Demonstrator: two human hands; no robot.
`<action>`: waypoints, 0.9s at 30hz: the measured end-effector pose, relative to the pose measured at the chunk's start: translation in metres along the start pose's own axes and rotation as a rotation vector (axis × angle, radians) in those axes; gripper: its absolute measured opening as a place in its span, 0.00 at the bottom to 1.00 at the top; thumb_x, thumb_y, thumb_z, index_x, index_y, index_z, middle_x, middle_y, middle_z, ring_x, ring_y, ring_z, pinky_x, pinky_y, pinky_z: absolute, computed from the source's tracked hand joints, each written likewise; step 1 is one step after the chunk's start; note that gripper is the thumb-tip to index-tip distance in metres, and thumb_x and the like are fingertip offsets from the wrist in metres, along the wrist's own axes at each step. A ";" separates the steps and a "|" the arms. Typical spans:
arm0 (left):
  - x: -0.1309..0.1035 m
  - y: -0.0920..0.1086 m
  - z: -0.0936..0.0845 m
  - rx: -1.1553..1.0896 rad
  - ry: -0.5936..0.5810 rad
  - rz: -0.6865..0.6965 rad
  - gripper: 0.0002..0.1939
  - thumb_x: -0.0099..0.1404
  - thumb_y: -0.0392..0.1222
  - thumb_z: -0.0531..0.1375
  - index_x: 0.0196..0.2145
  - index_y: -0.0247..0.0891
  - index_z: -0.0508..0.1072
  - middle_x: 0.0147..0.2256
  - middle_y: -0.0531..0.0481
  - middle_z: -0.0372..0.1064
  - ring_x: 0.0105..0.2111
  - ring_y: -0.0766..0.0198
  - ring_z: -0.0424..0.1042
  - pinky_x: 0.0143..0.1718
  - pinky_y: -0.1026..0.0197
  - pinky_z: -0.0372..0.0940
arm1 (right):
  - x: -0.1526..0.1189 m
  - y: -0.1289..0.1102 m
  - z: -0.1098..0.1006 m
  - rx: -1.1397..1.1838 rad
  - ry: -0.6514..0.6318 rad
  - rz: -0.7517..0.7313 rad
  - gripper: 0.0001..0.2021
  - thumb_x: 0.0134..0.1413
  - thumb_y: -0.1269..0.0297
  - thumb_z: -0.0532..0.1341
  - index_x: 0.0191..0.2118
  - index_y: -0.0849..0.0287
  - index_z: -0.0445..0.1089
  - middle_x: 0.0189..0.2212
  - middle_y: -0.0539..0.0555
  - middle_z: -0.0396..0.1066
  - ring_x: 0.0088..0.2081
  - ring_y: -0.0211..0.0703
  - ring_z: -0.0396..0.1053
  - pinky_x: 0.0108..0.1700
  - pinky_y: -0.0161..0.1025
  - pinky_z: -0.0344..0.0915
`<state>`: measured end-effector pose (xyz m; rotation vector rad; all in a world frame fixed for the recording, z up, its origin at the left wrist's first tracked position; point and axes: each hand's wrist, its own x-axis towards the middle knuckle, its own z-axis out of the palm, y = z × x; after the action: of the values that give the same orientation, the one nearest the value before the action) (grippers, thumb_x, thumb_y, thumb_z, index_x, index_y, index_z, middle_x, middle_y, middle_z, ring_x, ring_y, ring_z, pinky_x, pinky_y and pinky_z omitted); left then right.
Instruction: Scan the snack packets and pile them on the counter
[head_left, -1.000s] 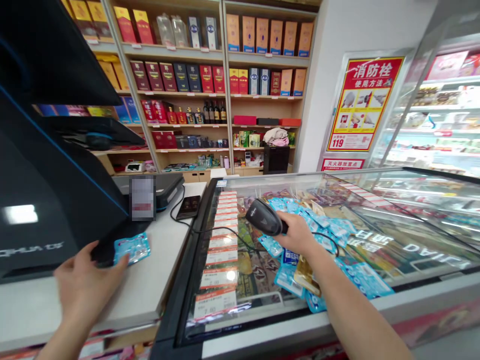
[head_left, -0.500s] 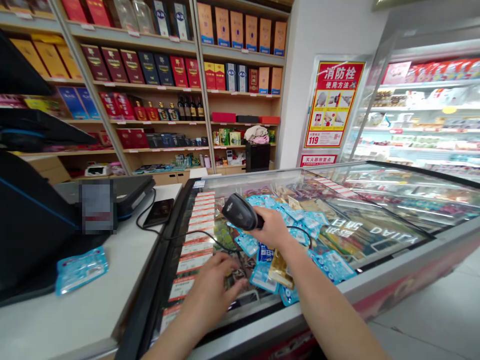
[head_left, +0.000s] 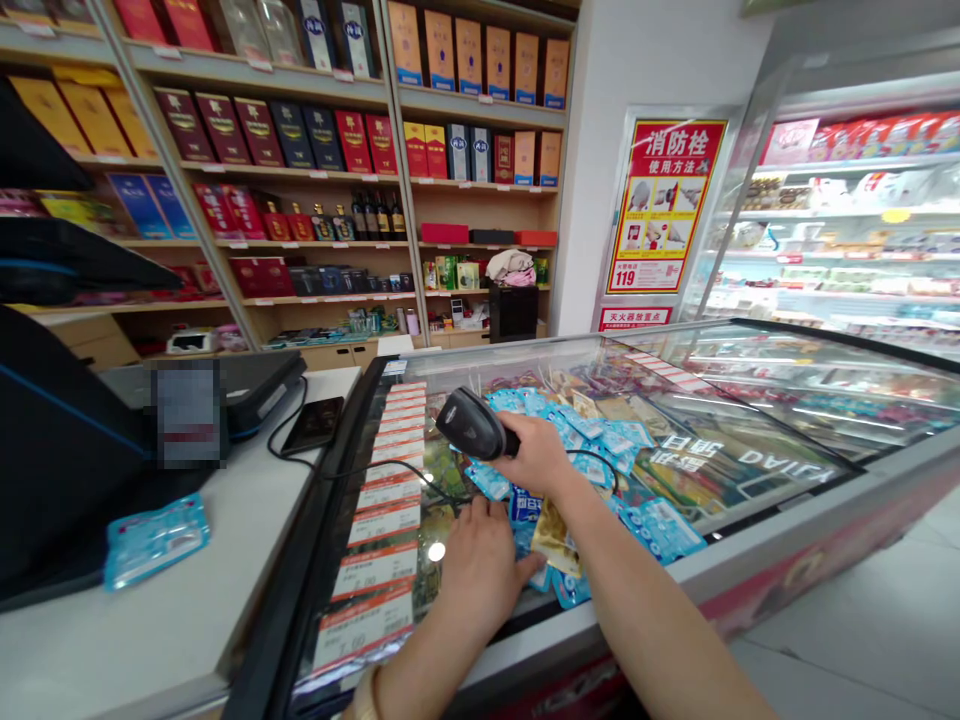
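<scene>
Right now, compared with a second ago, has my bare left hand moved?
Yes, rightward: your bare left hand has gone from over the white countertop to the blue plastic packets on the glass-topped freezer.

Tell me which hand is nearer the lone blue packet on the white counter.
Left. The left hand is right of the packet, at the glass top; the right hand, holding the scanner, is farther right and forward.

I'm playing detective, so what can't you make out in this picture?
All in the head view:
Black scanner: its handle is mostly hidden by the right-hand grip.
Whatever lies directly under the left-hand grip: covered by it.
Small screen: its words are blurred into blocks.
Dark machine: cut off by the left edge.
Price labels: their finest print is too small to read.
</scene>
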<state>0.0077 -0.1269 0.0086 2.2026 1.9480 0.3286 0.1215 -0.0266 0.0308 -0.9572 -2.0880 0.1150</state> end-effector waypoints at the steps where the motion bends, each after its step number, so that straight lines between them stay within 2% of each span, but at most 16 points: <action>1: -0.001 0.001 -0.001 -0.006 -0.008 -0.005 0.27 0.54 0.50 0.65 0.47 0.30 0.72 0.47 0.33 0.69 0.51 0.42 0.67 0.53 0.47 0.59 | 0.000 0.000 0.000 -0.001 0.000 -0.002 0.14 0.47 0.61 0.64 0.42 0.55 0.72 0.36 0.53 0.77 0.37 0.47 0.73 0.39 0.37 0.63; 7: -0.008 -0.009 -0.006 -0.137 -0.050 -0.037 0.22 0.50 0.43 0.67 0.43 0.35 0.71 0.44 0.37 0.72 0.49 0.45 0.70 0.48 0.52 0.61 | 0.000 0.001 0.001 -0.016 -0.007 -0.010 0.13 0.47 0.62 0.64 0.41 0.54 0.72 0.34 0.53 0.76 0.36 0.47 0.73 0.37 0.37 0.63; 11: -0.007 -0.032 0.000 -0.373 -0.091 -0.056 0.13 0.52 0.37 0.63 0.38 0.37 0.70 0.34 0.46 0.74 0.36 0.55 0.73 0.36 0.58 0.61 | 0.000 -0.001 0.000 0.001 0.001 -0.004 0.11 0.47 0.63 0.63 0.39 0.55 0.72 0.32 0.52 0.76 0.36 0.46 0.73 0.37 0.36 0.62; 13: -0.007 -0.047 -0.003 -0.527 -0.135 -0.073 0.14 0.51 0.36 0.62 0.38 0.37 0.72 0.29 0.50 0.72 0.30 0.59 0.71 0.32 0.60 0.60 | -0.001 -0.001 -0.001 0.001 0.002 -0.004 0.10 0.47 0.63 0.63 0.38 0.54 0.72 0.32 0.52 0.76 0.35 0.46 0.73 0.36 0.36 0.62; 16: -0.014 -0.072 -0.021 -0.753 -0.188 -0.120 0.17 0.48 0.37 0.64 0.39 0.36 0.76 0.27 0.51 0.72 0.26 0.63 0.68 0.27 0.63 0.59 | -0.001 -0.001 -0.001 0.002 0.005 -0.008 0.11 0.46 0.63 0.64 0.39 0.54 0.72 0.33 0.52 0.77 0.36 0.46 0.74 0.36 0.36 0.63; 20: -0.026 -0.106 -0.053 -1.035 -0.282 -0.271 0.18 0.47 0.46 0.69 0.36 0.35 0.78 0.21 0.54 0.68 0.16 0.72 0.56 0.17 0.67 0.50 | 0.000 0.000 -0.001 -0.013 0.010 0.014 0.13 0.46 0.61 0.64 0.41 0.54 0.72 0.34 0.53 0.77 0.37 0.49 0.74 0.38 0.37 0.64; 21: -0.027 -0.113 -0.059 -1.121 -0.270 -0.304 0.20 0.46 0.48 0.70 0.36 0.35 0.77 0.19 0.55 0.66 0.15 0.73 0.55 0.16 0.68 0.50 | 0.000 0.000 -0.001 -0.015 0.012 0.017 0.13 0.46 0.61 0.65 0.40 0.54 0.72 0.34 0.53 0.77 0.37 0.49 0.74 0.38 0.38 0.64; 23: -0.025 -0.124 -0.067 -1.304 -0.163 -0.353 0.22 0.45 0.45 0.73 0.37 0.35 0.76 0.20 0.56 0.66 0.16 0.73 0.58 0.18 0.70 0.55 | 0.000 0.000 -0.002 -0.010 0.015 0.015 0.13 0.46 0.62 0.64 0.40 0.54 0.72 0.34 0.54 0.77 0.38 0.49 0.74 0.38 0.38 0.64; 27: -0.009 -0.129 -0.071 -1.562 0.092 -0.489 0.18 0.47 0.32 0.71 0.37 0.37 0.75 0.28 0.51 0.73 0.21 0.71 0.69 0.25 0.69 0.67 | 0.000 0.000 -0.001 -0.003 0.042 0.009 0.13 0.46 0.62 0.64 0.40 0.54 0.72 0.35 0.53 0.77 0.38 0.49 0.74 0.39 0.37 0.64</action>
<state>-0.1358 -0.1209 0.0399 0.6906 1.2541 1.2705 0.1225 -0.0273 0.0314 -0.9629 -2.0467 0.0951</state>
